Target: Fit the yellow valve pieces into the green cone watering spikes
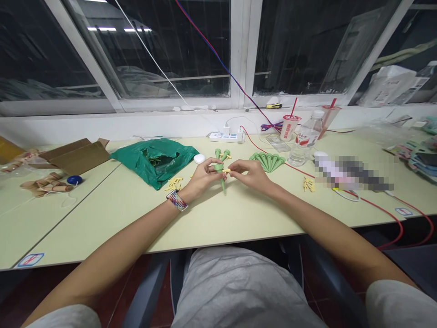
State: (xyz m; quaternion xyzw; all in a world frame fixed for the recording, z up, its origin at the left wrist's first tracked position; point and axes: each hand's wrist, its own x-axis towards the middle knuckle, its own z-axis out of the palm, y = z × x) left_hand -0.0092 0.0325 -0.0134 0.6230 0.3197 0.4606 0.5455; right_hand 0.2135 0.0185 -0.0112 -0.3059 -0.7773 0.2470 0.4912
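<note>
The left hand (205,176) is curled around a green spike (219,168), fingers nearly closed, its narrow tip pointing to 6 o'clock below them. The right hand (251,175), just beside it at 3 o'clock, pinches a small yellow peg (226,170) against the spike's side between thumb and fingertips.

The spike looks like smooth plastic, wide at the head and tapering; the left fingers cover part of it. Two more green spikes with yellow pegs lie just beyond the hands at 12 o'clock. A fan of green spikes (268,161) spreads between 2 and 3 o'clock, near the right hand.

On the smooth, pale table (218,223), loose yellow pegs lie at 9 and 3 o'clock. A crinkled green bag (128,157) sits towards 10 o'clock, with a white round object (199,158) between it and the spikes. A clear bottle (303,142) stands at 2 o'clock.
</note>
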